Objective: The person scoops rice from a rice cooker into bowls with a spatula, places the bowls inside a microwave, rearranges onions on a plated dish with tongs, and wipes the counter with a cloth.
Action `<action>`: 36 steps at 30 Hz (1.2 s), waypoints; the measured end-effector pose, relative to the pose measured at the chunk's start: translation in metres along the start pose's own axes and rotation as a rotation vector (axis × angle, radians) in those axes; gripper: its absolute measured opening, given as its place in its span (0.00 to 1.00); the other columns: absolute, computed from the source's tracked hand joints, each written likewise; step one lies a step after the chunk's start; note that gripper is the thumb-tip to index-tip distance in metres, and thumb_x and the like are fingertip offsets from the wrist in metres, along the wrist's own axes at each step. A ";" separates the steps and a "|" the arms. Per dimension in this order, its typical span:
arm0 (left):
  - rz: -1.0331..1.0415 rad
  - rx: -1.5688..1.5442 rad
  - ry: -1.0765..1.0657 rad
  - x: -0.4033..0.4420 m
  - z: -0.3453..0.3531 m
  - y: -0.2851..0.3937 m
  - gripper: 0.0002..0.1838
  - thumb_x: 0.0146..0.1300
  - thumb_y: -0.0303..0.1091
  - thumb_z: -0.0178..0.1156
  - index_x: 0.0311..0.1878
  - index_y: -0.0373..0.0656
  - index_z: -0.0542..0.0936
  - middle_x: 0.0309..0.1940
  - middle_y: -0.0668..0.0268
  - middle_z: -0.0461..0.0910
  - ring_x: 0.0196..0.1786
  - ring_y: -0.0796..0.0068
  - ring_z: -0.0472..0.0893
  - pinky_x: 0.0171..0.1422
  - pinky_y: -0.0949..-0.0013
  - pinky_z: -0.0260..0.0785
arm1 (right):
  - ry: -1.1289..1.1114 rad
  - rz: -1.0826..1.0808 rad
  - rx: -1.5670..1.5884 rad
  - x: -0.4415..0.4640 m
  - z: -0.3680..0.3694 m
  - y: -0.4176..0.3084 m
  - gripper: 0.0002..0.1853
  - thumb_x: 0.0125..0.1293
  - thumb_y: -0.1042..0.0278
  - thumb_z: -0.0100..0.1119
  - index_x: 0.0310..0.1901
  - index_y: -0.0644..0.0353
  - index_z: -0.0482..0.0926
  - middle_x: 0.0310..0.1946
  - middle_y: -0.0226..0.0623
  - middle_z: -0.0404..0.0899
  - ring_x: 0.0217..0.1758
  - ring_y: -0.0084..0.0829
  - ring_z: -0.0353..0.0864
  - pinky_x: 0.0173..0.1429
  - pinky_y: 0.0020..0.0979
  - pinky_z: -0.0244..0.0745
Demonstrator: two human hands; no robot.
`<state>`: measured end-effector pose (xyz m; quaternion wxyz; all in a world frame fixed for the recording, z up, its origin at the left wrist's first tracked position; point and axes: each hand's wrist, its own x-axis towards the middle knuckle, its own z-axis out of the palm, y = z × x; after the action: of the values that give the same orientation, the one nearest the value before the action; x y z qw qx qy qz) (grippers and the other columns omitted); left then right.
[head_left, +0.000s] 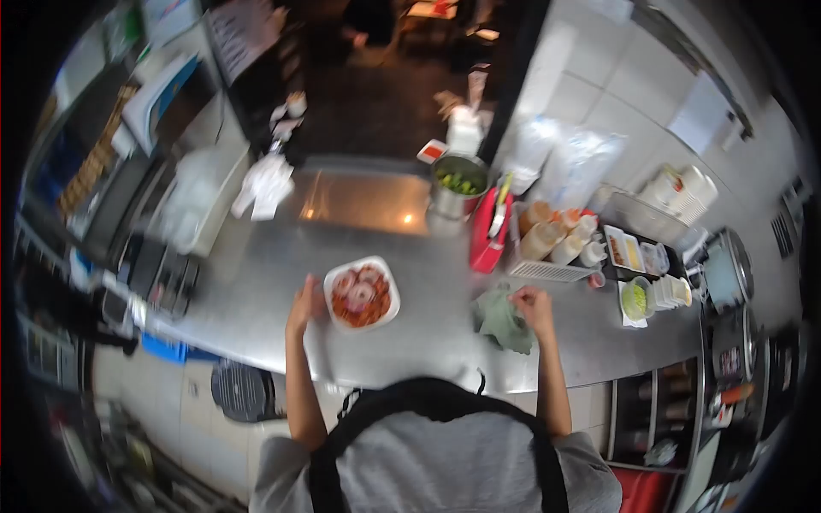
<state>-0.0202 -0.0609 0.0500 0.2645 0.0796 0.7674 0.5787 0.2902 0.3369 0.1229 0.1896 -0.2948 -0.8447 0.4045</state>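
A white square bowl (389, 318) of reddish food topped with onion rings stands on the steel counter in front of me. Just left of it is my left hand (303, 305), fingers stretched out and slightly blurred, with nothing visible in them. At the right, my right hand (534, 308) is closed on the upper edge of a crumpled grey-green cloth (503, 323), which lies on the counter.
Behind the cloth stand a white basket (547, 271) of squeeze bottles, a red holder (486, 244) and a metal pot (453, 203) with green pieces. A bowl of chopped greens (635, 299) sits farther right. White crumpled paper (267, 184) lies at the back left.
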 end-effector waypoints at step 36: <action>0.278 0.574 0.007 0.030 0.078 0.049 0.07 0.54 0.34 0.59 0.31 0.41 0.82 0.24 0.62 0.82 0.21 0.71 0.82 0.35 0.69 0.75 | -0.761 -0.879 -0.170 0.129 0.171 -0.077 0.11 0.48 0.81 0.50 0.32 0.58 0.80 0.33 0.39 0.76 0.38 0.40 0.76 0.43 0.35 0.71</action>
<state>-0.0157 0.0335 0.0714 0.1468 0.2529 0.8821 0.3693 0.0713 0.2849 0.0917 -0.0010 0.2350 -0.9258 0.2961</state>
